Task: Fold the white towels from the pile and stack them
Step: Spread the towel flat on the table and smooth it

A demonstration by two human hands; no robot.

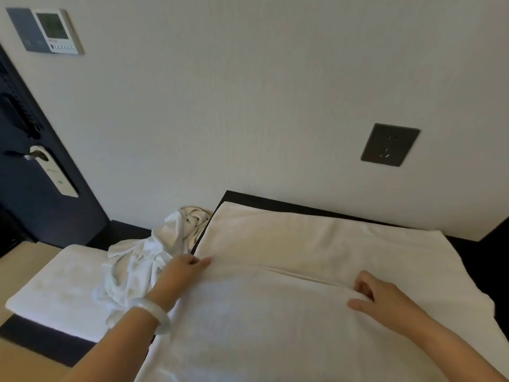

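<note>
A large white towel (289, 244) lies spread over a dark table (275, 201), with a fold ridge running across its middle. My left hand (183, 271) pinches that folded edge at the towel's left side, a pale bangle on its wrist. My right hand (377, 297) grips the same edge further right, fingers curled into the cloth. To the left, a crumpled pile of white towels (143, 260) spills beside the table. A folded white towel (55, 288) lies flat at the far left on a lower surface.
A pale wall rises right behind the table, with a dark socket plate (389, 144) on it. At the left stands a dark door (33, 194) with a handle and a hanging tag. A wall control panel (52, 30) sits at the upper left.
</note>
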